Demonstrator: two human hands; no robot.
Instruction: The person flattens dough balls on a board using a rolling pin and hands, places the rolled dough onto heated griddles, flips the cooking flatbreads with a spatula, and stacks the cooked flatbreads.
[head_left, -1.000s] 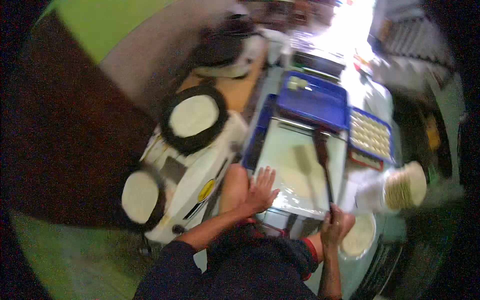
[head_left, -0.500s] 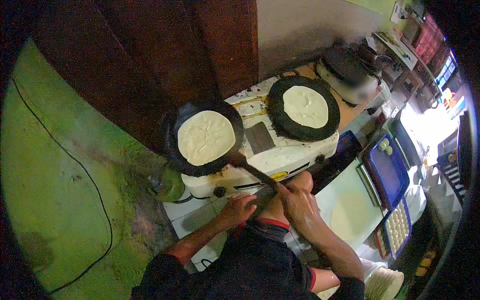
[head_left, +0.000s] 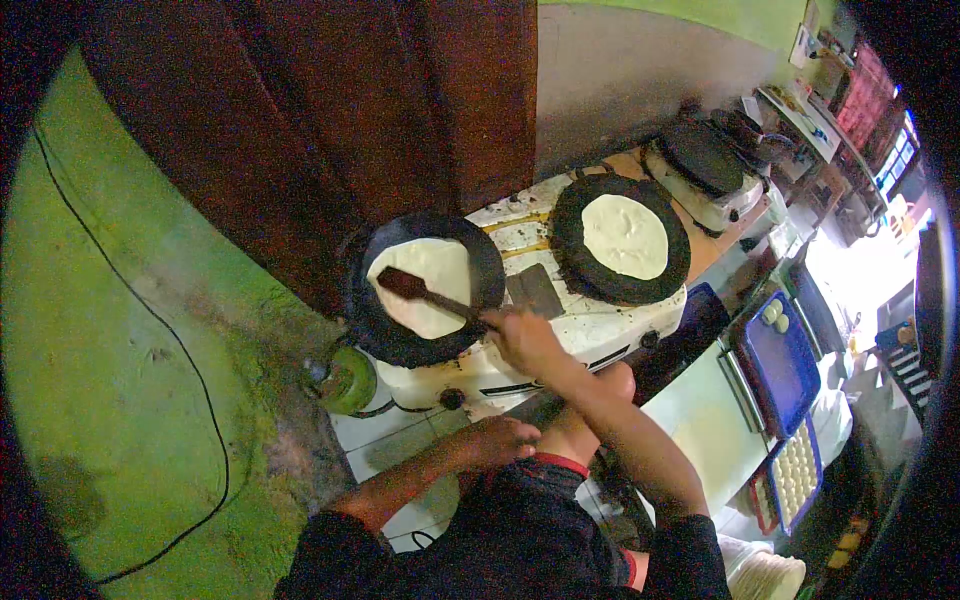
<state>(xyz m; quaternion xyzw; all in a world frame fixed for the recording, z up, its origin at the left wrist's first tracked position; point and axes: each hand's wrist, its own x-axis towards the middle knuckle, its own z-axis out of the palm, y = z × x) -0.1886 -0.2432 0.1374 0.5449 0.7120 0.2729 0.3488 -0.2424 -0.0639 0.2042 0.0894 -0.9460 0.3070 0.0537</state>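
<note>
My right hand (head_left: 527, 343) is closed round the handle of a dark wooden spatula (head_left: 402, 283). The blade lies over the left part of a pale, thin flatbread (head_left: 443, 262) in the left black pan (head_left: 488, 270); whether it presses on the dough I cannot tell. A second flatbread (head_left: 625, 237) lies in the right black pan (head_left: 574, 270). Both pans sit on a white two-burner stove (head_left: 590, 328). My left hand (head_left: 497, 440) holds nothing, its fingers loosely bent beside my knee.
A green gas cylinder (head_left: 352, 380) stands left of the stove. To the right are a pale work board (head_left: 680, 395), a blue tray (head_left: 785, 365) with a few dough balls, and another tray of several dough balls (head_left: 797, 468). Stacked flatbreads (head_left: 768, 578) sit at lower right.
My right hand has moved up and left, bringing the spatula from the pan's front edge to over the left flatbread. My left hand has shifted slightly right and down. The view has shifted slightly.
</note>
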